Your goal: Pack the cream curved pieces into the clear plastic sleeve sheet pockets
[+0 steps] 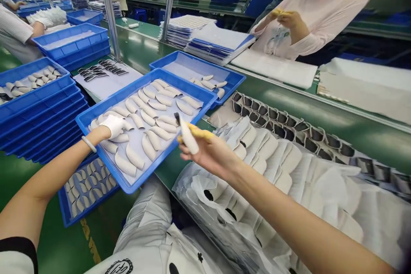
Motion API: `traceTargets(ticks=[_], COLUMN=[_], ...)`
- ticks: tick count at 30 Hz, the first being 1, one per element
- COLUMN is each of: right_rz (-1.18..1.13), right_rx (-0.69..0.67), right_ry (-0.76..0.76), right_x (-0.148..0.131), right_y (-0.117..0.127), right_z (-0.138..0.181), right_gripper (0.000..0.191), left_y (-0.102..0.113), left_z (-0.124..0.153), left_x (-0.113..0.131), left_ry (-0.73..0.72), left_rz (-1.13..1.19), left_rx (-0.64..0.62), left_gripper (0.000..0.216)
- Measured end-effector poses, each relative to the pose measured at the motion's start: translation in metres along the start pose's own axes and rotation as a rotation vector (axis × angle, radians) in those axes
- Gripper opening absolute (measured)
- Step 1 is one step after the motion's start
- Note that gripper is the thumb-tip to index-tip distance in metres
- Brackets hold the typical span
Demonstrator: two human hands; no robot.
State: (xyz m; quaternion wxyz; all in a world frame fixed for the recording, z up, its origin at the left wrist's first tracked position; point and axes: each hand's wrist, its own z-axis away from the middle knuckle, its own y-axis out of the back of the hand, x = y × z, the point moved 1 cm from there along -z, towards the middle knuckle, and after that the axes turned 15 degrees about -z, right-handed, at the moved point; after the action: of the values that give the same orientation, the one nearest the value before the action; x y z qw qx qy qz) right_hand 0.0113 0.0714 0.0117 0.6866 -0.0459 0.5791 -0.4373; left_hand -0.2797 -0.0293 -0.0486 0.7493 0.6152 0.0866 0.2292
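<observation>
My left hand [113,125], in a white glove, rests closed on the white curved pieces at the left side of a blue tray [96,113]. That tray holds several rows of white curved pieces [150,113]. My right hand [208,152], with yellow finger covers, pinches one white curved piece with a dark tip [186,133] just off the tray's right edge. Beneath it lie clear bags of white shells [272,167].
A stack of blue trays [38,115] stands at the left, another tray [83,188] lies below it. A second blue tray [231,78] sits behind. Dark-rimmed parts [289,122] line the green conveyor [353,128]. A person in pink [308,25] works opposite; others stand further back.
</observation>
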Motion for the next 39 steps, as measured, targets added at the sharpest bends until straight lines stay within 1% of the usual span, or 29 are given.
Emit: traceTargets(ticks=[2, 5, 7, 10, 12, 15, 17, 19, 24, 29, 31, 34, 37, 39], right_rz=[-0.041, -0.044, -0.029, 0.021, 0.052, 0.032, -0.019, -0.064, -0.203, -0.347, -0.358, -0.321, -0.282, -0.277], right_rx=[0.102, 0.184, 0.205, 0.242, 0.260, 0.301, 0.329, 0.321, 0.305, 0.309, 0.311, 0.277, 0.256, 0.267], right_ry=[0.028, 0.079, 0.097, 0.120, 0.164, 0.263, 0.272, 0.242, 0.246, 0.226, 0.199, 0.177, 0.160, 0.139], right_x=[-0.005, -0.005, 0.001, 0.019, 0.034, 0.053, 0.064, 0.074, 0.092, 0.103, 0.106, 0.114, 0.124, 0.129], right_y=[0.004, 0.009, 0.012, 0.019, 0.024, 0.027, 0.025, 0.020, 0.013, 0.010, 0.011, 0.015, 0.021, 0.022], right_z=[0.022, 0.052, 0.067, 0.087, 0.097, 0.106, 0.107, 0.104, 0.097, 0.098, 0.098, 0.097, 0.094, 0.093], right_gripper=[0.017, 0.029, 0.035, 0.029, 0.027, 0.031, 0.030, 0.028, 0.023, 0.028, 0.029, 0.032, 0.035, 0.037], left_y=[0.000, -0.004, -0.008, -0.010, -0.006, 0.002, 0.004, 0.002, -0.011, -0.016, -0.016, -0.015, -0.011, -0.007], left_z=[0.003, 0.010, 0.014, 0.024, 0.033, 0.048, 0.057, 0.064, 0.071, 0.075, 0.076, 0.078, 0.076, 0.072], left_x=[0.006, 0.017, 0.025, 0.029, 0.028, 0.022, 0.021, 0.022, 0.034, 0.043, 0.046, 0.045, 0.037, 0.031], left_ry=[-0.063, -0.148, -0.178, -0.183, -0.170, -0.140, -0.112, -0.092, -0.088, -0.065, -0.065, -0.061, -0.045, -0.032], left_rz=[-0.132, -0.260, -0.320, -0.386, -0.412, -0.439, -0.468, -0.498, -0.511, -0.480, -0.454, -0.405, -0.358, -0.330], left_rx=[-0.060, -0.161, -0.230, -0.299, -0.327, -0.381, -0.427, -0.457, -0.453, -0.417, -0.399, -0.392, -0.381, -0.343], left_gripper=[0.019, 0.022, 0.025, 0.035, 0.038, 0.039, 0.037, 0.037, 0.047, 0.048, 0.046, 0.044, 0.043, 0.042])
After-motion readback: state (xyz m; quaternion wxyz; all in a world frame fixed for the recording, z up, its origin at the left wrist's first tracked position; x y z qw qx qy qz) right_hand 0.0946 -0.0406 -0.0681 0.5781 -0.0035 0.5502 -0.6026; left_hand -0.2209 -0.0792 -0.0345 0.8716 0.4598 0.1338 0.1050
